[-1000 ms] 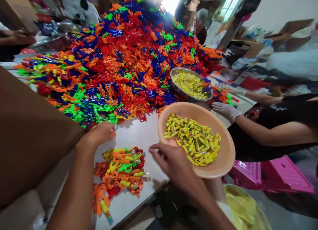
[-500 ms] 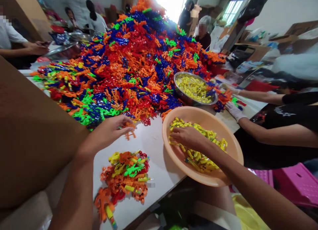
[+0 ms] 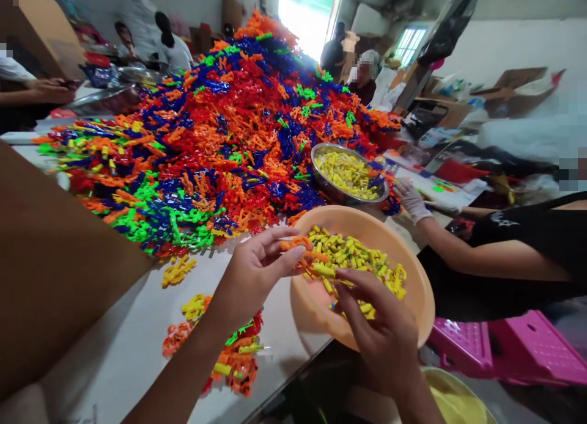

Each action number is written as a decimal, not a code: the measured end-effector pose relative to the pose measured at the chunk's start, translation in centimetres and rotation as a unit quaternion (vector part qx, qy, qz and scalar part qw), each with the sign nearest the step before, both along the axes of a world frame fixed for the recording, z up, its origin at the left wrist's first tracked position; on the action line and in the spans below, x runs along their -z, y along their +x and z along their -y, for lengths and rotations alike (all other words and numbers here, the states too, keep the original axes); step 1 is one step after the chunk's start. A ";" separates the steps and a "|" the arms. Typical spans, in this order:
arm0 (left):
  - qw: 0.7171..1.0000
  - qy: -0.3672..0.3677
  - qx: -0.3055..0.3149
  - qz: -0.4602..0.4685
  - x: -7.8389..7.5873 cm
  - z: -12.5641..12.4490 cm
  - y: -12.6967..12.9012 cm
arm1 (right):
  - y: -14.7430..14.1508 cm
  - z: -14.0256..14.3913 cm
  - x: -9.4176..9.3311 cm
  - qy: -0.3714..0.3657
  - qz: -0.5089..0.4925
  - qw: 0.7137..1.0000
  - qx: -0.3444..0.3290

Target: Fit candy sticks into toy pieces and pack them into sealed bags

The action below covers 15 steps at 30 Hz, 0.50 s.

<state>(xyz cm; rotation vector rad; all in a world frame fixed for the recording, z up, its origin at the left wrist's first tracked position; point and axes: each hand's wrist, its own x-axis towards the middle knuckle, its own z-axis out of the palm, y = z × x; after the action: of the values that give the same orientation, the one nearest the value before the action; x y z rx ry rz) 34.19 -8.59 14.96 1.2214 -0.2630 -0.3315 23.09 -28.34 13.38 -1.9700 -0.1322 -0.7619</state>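
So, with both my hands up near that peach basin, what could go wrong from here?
The yellow tube at your right hand's fingertips could slip into the peach basin, among lookalikes.
Your left hand holds an orange figure, its forearm over the small heap; lowering it might scatter pieces.
The basin seems to jut past the table edge, so a bump could tip it.

Left hand (image 3: 252, 271) near right hand (image 3: 389, 319), both curled

orange figure (image 3: 315, 256), yellow piece (image 3: 324, 270)
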 end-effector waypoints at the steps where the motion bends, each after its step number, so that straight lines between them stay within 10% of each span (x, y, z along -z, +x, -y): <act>1: 1.000 0.007 0.004 0.006 -0.1 0.1 -0.3 | -0.1 0.1 0.1 -0.044 0.021 0.999 0.004; 15: 0.997 0.008 -0.043 0.066 -0.3 1.0 -1.8 | -0.5 -1.9 -0.4 -0.089 0.033 0.986 0.138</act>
<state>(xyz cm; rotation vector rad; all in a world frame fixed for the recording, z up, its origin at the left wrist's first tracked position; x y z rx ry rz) 32.35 -9.58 15.28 1.2683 -0.3210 -0.1794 22.62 -26.40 13.77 -2.1614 0.0363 -1.0243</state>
